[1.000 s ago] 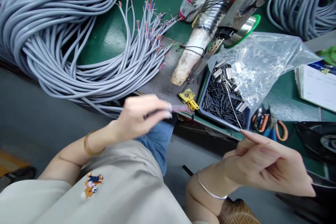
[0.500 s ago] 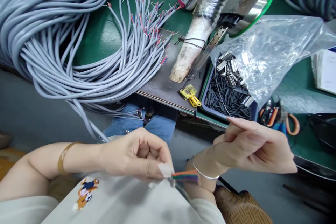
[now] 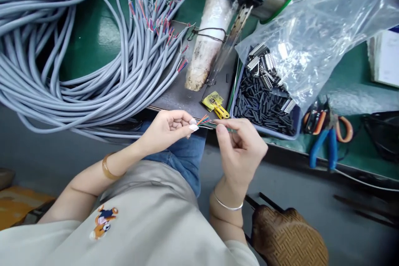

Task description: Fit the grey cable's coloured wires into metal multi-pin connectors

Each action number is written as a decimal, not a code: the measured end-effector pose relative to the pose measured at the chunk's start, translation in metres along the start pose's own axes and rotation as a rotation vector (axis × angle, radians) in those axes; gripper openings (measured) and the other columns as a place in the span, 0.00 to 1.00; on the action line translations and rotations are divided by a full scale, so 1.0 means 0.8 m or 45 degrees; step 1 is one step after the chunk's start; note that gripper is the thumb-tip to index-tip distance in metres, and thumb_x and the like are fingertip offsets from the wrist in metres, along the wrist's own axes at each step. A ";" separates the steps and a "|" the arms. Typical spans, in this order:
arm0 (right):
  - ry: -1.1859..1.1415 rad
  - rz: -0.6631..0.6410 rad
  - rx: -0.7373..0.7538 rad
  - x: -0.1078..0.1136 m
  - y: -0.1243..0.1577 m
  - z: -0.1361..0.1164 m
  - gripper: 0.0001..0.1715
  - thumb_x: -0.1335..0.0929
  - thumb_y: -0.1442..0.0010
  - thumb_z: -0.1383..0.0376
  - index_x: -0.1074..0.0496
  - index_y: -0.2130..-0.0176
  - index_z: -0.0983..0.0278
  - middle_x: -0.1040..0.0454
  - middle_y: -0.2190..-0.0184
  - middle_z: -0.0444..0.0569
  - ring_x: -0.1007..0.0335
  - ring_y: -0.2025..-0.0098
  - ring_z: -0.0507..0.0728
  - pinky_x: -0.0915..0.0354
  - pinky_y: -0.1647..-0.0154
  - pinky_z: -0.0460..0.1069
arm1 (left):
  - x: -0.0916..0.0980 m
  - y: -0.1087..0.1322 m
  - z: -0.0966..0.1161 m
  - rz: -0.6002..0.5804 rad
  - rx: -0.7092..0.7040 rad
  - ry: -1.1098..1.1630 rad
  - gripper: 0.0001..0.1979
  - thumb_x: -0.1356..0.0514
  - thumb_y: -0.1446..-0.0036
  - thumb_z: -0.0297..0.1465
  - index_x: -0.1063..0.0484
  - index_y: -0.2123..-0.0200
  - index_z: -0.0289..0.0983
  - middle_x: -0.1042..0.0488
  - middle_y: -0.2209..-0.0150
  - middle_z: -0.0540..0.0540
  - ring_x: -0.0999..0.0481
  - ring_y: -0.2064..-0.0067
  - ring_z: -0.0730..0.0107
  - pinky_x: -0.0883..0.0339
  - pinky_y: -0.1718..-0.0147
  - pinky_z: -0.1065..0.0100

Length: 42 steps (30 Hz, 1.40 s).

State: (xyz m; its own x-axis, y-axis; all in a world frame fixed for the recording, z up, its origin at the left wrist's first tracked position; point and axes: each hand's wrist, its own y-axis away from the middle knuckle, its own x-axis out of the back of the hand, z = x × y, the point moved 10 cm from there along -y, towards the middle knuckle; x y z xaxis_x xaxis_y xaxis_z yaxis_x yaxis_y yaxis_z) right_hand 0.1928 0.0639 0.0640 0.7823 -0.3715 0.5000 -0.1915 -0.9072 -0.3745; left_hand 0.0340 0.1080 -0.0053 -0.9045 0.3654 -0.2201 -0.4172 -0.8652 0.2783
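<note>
My left hand (image 3: 174,131) is closed, thumb against fingers, on a small bundle of coloured wires (image 3: 204,120), with orange, red, green and blue among them. The wires fan out to the right from the fingertips. On their far side my right hand (image 3: 241,145) pinches with thumb and forefinger at the wire ends; which strands lie between these fingertips is too small to tell. Both hands are in front of the bench edge, over my lap. A yellow thread snipper (image 3: 220,111) lies just beyond them, on a yellow wrapper.
Grey cables (image 3: 124,79) with stripped ends cover the bench's left. A hot-air tool nozzle (image 3: 238,25) and a stained white tube (image 3: 205,45) point toward me. Right of these stand a tray (image 3: 264,131) of black sleeves and metal connectors, a plastic bag (image 3: 327,29) and blue-handled pliers (image 3: 324,147).
Both hands have moved up and forward, from close to my shirt to the bench edge. My right hand has come left to the wires. The view has shifted too.
</note>
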 end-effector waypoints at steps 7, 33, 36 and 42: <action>-0.039 -0.265 0.166 -0.046 0.014 -0.016 0.08 0.30 0.35 0.70 0.26 0.67 0.61 0.23 0.71 0.42 0.29 0.70 0.48 0.38 0.70 0.45 | 0.006 -0.001 0.001 0.077 0.008 0.077 0.20 0.24 0.55 0.39 0.26 0.69 0.32 0.26 0.79 0.53 0.39 0.83 0.84 0.45 0.85 0.77; -0.345 -0.257 -0.263 -0.049 -0.005 0.026 0.04 0.28 0.42 0.65 0.20 0.67 0.61 0.24 0.71 0.46 0.32 0.71 0.51 0.45 0.77 0.45 | -0.003 0.006 -0.006 -0.113 0.049 0.082 0.14 0.29 0.48 0.36 0.24 0.66 0.31 0.23 0.77 0.48 0.36 0.81 0.83 0.44 0.84 0.78; -0.337 -0.295 -0.258 -0.050 -0.006 0.026 0.04 0.28 0.41 0.65 0.20 0.67 0.62 0.25 0.71 0.46 0.34 0.73 0.50 0.46 0.78 0.45 | -0.004 0.006 -0.004 -0.132 0.021 0.066 0.11 0.31 0.45 0.34 0.24 0.66 0.31 0.23 0.76 0.48 0.37 0.81 0.83 0.44 0.83 0.78; -0.083 -0.255 -0.023 -0.041 -0.010 -0.005 0.06 0.29 0.39 0.66 0.22 0.68 0.61 0.24 0.72 0.44 0.40 0.77 0.48 0.43 0.76 0.46 | -0.006 0.006 0.003 -0.139 -0.146 -0.085 0.09 0.33 0.41 0.34 0.24 0.67 0.32 0.22 0.75 0.48 0.29 0.76 0.78 0.34 0.75 0.76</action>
State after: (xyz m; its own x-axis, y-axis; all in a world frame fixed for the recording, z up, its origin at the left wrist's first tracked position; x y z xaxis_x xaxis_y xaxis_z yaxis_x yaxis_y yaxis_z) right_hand 0.1659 0.0824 0.0538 0.8424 -0.1701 0.5112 -0.0384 -0.9654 -0.2579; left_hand 0.0360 0.1026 -0.0006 -0.8599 0.4780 -0.1793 -0.5039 -0.8512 0.1470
